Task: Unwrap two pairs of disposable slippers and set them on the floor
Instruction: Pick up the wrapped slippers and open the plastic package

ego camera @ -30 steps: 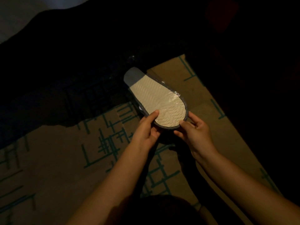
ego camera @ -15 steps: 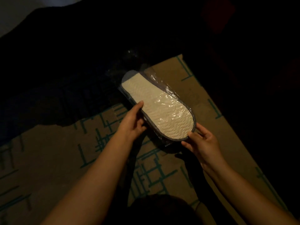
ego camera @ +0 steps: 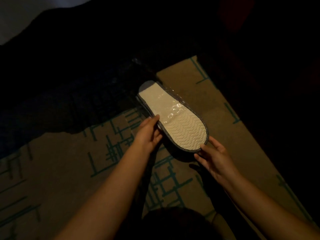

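A pair of disposable slippers (ego camera: 183,130) is held sole-up above the carpet, its cream wavy-patterned sole edged in grey. Clear plastic wrap (ego camera: 169,104) still covers the far half and glints in the light; the near end of the sole looks bare. My left hand (ego camera: 149,134) pinches the left edge at mid-length. My right hand (ego camera: 213,156) holds the near rounded end from below with fingers curled on the rim. Whether a second slipper lies under the top one is hard to tell in the dim light.
The floor is a tan carpet (ego camera: 60,161) with teal line patterns. A large dark mass (ego camera: 86,84), perhaps bedding or furniture, fills the far and left side. Deep shadow (ego camera: 277,84) covers the right. My dark-clothed knees sit at the bottom edge.
The wrap has slid toward the far end, baring the near part of the sole. My left hand shifted along the left edge; my right hand stays at the near end.
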Demonstrator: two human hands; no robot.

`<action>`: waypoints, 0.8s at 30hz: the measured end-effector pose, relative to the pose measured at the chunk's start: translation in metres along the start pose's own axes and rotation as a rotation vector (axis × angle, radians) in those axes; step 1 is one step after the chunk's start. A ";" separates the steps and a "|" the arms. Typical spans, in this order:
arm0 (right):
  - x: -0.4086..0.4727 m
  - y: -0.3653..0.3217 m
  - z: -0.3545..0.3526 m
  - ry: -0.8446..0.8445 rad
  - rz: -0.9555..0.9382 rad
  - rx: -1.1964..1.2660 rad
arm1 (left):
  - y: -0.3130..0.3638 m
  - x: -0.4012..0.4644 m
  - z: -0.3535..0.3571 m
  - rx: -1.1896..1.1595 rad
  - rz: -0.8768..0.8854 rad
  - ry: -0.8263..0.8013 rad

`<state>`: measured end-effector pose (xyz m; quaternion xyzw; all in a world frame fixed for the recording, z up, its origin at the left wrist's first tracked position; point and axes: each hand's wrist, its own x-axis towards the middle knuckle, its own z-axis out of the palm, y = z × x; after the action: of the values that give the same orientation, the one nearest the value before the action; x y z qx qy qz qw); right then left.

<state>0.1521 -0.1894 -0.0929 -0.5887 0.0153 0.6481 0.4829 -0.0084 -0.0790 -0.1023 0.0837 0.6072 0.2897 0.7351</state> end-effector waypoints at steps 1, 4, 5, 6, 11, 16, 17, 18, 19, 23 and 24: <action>-0.001 0.002 -0.001 0.002 0.001 0.005 | 0.006 0.002 -0.001 -0.015 0.029 0.032; -0.003 0.008 -0.005 0.023 0.022 0.024 | 0.035 0.005 -0.010 -0.123 0.159 0.112; -0.004 0.012 -0.007 0.030 0.035 0.019 | 0.045 0.004 -0.014 -0.170 0.231 0.144; -0.005 0.015 -0.009 0.034 0.047 0.013 | 0.055 0.002 -0.019 -0.205 0.308 0.170; -0.005 0.027 -0.012 0.113 0.103 0.035 | 0.062 -0.004 -0.037 -0.218 0.443 0.196; -0.011 0.033 -0.026 0.235 0.088 0.018 | 0.044 -0.003 -0.042 -0.340 0.390 0.252; -0.012 0.035 -0.027 0.245 0.090 0.016 | 0.043 -0.003 -0.044 -0.375 0.388 0.254; -0.014 0.038 -0.027 0.246 0.102 0.012 | 0.042 -0.004 -0.046 -0.389 0.387 0.239; -0.015 0.040 -0.026 0.240 0.113 0.001 | 0.041 -0.006 -0.046 -0.381 0.383 0.210; -0.014 0.042 -0.008 0.130 0.149 -0.061 | 0.022 -0.016 -0.030 -0.236 0.292 0.047; -0.014 0.042 -0.003 0.096 0.161 -0.118 | 0.016 -0.018 -0.025 -0.195 0.266 0.029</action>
<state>0.1257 -0.2219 -0.1062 -0.6433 0.0474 0.6557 0.3924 -0.0385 -0.0808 -0.0859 0.0874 0.5702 0.4431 0.6862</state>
